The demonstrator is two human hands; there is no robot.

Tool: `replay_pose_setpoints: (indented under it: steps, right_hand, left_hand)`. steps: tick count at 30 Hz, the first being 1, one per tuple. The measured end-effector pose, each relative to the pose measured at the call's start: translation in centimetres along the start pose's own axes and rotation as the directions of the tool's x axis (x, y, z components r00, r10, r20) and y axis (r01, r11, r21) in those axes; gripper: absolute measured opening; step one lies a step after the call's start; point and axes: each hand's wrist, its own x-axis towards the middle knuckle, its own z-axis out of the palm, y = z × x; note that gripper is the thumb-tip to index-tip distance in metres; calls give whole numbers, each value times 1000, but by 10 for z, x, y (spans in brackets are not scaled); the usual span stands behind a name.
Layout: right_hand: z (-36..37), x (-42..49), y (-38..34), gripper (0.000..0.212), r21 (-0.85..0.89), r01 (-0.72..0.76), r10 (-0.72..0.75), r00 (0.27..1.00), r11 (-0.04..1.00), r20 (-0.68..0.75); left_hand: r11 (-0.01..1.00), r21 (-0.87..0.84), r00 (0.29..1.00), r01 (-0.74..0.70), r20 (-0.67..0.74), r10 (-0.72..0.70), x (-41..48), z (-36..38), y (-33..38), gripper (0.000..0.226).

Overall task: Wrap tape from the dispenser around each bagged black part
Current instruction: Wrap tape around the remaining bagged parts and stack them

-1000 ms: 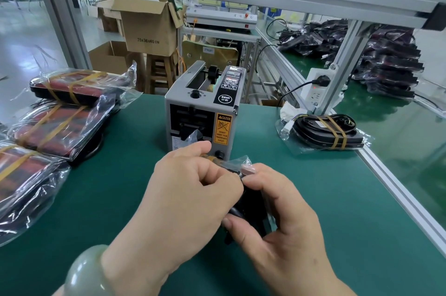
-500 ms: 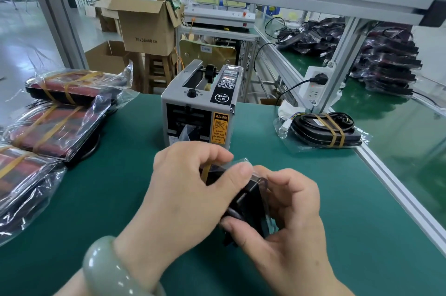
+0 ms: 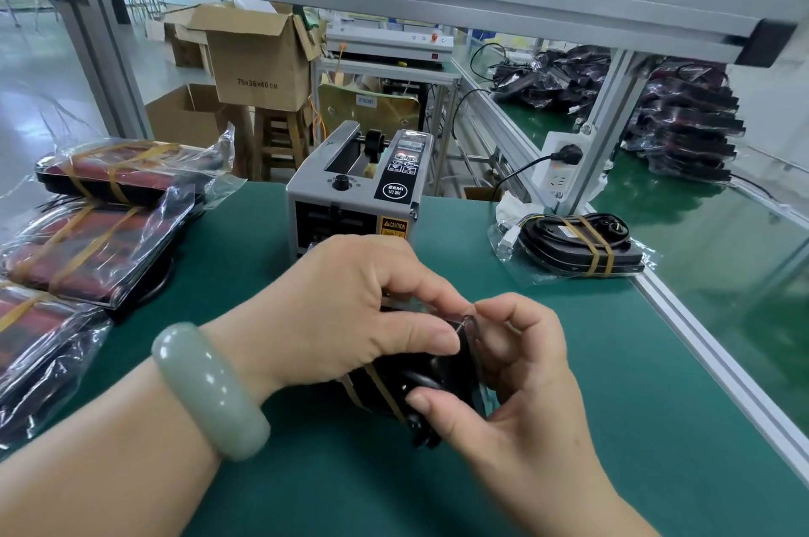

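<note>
Closest to the person, both hands met over the green surface (image 3: 613, 383) around one bagged black part (image 3: 420, 374). The left hand (image 3: 346, 313), with a pale green bangle (image 3: 210, 392) on its wrist, was closed over the top of the part, thumb pressed along its upper edge. The right hand (image 3: 521, 370) gripped it from the other side, its thumb on the near face and its fingers curled around the clear bag's far edge. Two strips of amber tape (image 3: 376, 392) crossed the part's near side (how far round they went, I could not tell, as the hands hid the rest). The part was held just above the surface, in front of the grey tape dispenser (image 3: 350, 195), which stood upright a little farther back with a black knob on top and a yellow caution label on its face. To the left lay three bagged red-and-black parts (image 3: 96, 247), each already banded with amber tape and overlapping one another toward the surface's edge. To the right, near the aluminium rail, rested another taped black part (image 3: 578, 243) in its bag, lying flat and well apart from the hands. Behind it a white power strip (image 3: 560, 168) with a black plug hung on the frame post. Beyond the surface stood open cardboard boxes (image 3: 258, 59) on a wooden stool, and, on the next bench to the right, a heap of dark bagged parts (image 3: 687, 120).
</note>
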Motion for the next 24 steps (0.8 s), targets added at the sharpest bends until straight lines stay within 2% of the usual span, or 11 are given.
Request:
replay_pose_setpoints:
  steps: [2, 4, 7, 9, 11, 14, 17, 18, 20, 22, 24]
  right_hand:
    - [-7, 7, -10, 66, -36, -16, 18, 999, 999, 46]
    - [-16, 17, -26, 69, -115, -32, 44, 994, 993, 100]
    - [-27, 33, -45, 78, -238, -11, 40, 992, 971, 116]
    - [-31, 40, -51, 85, -247, -27, 56, 993, 969, 108]
    - [-39, 45, -52, 92, -294, -24, 58, 992, 956, 108]
    - [-61, 45, -37, 114, -340, -28, 77, 988, 940, 132]
    - [-64, 37, -19, 133, -198, -202, 248, 937, 959, 247]
    - [-60, 36, -13, 128, -54, -215, 222, 955, 975, 197]
    - [-57, 34, 3, 89, 333, -93, 141, 983, 938, -121]
    - [-55, 28, 13, 56, 524, 78, 168, 898, 848, -406]
    - [-53, 21, 25, 69, 559, -39, 255, 914, 828, -314]
  left_hand:
    - [996, -82, 999, 19, -45, -23, 4, -1, -3, 23]
    - [988, -151, 995, 29, -91, -43, 3, -4, -6, 29]
    - [974, -215, 996, 75, 62, -63, -7, -7, -13, 64]
    - [985, -157, 989, 65, 140, -43, -14, -2, -17, 81]
    - [995, -79, 998, 58, 40, -55, -17, 3, -22, 81]
    - [989, -113, 992, 95, -78, -104, -19, 3, -28, 75]
    - [977, -182, 990, 112, -64, -125, -21, 6, -31, 79]
    - [978, -181, 992, 100, -63, -114, -21, 8, -30, 81]
    - [981, -183, 993, 72, -80, -87, -21, 10, -27, 80]
    - [973, -222, 990, 64, -108, -89, -22, 10, -28, 83]
    - [967, -250, 988, 54, -125, -87, -23, 10, -31, 86]
